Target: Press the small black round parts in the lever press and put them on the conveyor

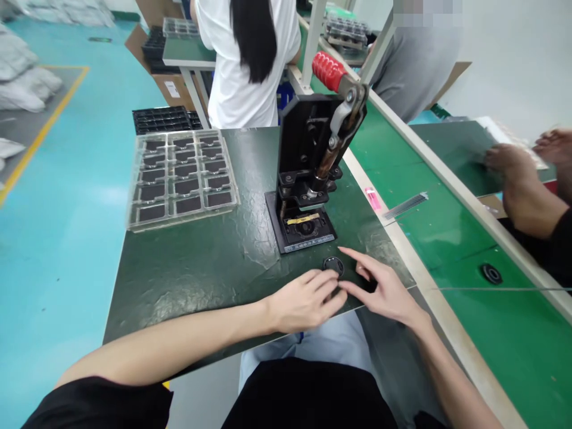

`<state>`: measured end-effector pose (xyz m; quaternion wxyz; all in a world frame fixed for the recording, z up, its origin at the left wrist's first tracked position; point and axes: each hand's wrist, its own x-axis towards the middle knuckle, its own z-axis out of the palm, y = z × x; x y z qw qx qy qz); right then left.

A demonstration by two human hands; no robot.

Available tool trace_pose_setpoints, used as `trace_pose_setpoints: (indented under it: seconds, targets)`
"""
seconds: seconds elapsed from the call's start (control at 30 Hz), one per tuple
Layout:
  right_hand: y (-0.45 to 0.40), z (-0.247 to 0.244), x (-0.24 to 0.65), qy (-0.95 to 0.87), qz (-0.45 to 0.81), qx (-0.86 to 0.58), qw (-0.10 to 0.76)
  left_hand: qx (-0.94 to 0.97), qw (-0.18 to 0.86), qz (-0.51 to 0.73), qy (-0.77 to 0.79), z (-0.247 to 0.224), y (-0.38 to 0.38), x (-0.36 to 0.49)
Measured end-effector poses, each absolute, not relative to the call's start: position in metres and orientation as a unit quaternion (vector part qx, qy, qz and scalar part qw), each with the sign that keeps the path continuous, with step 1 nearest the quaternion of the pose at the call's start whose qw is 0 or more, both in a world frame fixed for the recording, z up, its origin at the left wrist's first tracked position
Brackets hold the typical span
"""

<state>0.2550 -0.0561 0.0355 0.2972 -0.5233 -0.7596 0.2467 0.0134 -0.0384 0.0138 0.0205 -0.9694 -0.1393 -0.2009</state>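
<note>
Head cam here: the left hand [304, 301] is loosely curled and the right hand [384, 292] has its fingers spread, both at the front of the counter [187, 280] on either side of a small round black disc [333, 266]. Can't tell if the left is gripping anything. The disc lies just in front of a black hand press [308, 173]. Every visible pocket in the clear plastic tray [181, 179] holds a dark piece [187, 204]. A co-worker's hands [512, 167] are off to the right.
</note>
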Motion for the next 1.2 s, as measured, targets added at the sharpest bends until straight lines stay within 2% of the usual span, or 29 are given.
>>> trace_pose_setpoints:
  seconds: [0.1,0.23,0.37,0.5,0.6,0.77,1.2]
  targets:
    - [-0.049,0.036,0.255,-0.806,0.226,-0.489,0.244,-0.966,0.046,-0.249,-0.055,0.017,-0.047,0.014]
    - [-0.044,0.032,0.256,-0.813,0.205,-0.476,0.263,-0.972,0.009,-0.233,0.005,0.022,-0.067,0.018]
    - [-0.040,0.033,0.256,-0.790,0.224,-0.481,0.306,-0.988,-0.038,-0.135,0.071,0.008,-0.090,0.022]
    - [-0.021,0.043,0.244,-0.734,0.196,-0.520,0.389,-0.997,0.012,-0.008,0.071,-0.012,-0.100,0.021]
    - [0.005,0.048,0.224,-0.737,0.165,-0.512,0.410,-0.997,0.005,-0.043,0.071,-0.016,-0.098,0.020]
    - [0.038,0.038,0.208,-0.789,0.170,-0.467,0.360,-0.996,0.026,-0.053,0.067,-0.015,-0.097,0.019]
    - [0.036,0.034,0.207,-0.794,0.156,-0.469,0.355,-0.997,0.016,-0.046,0.062,-0.014,-0.097,0.018]
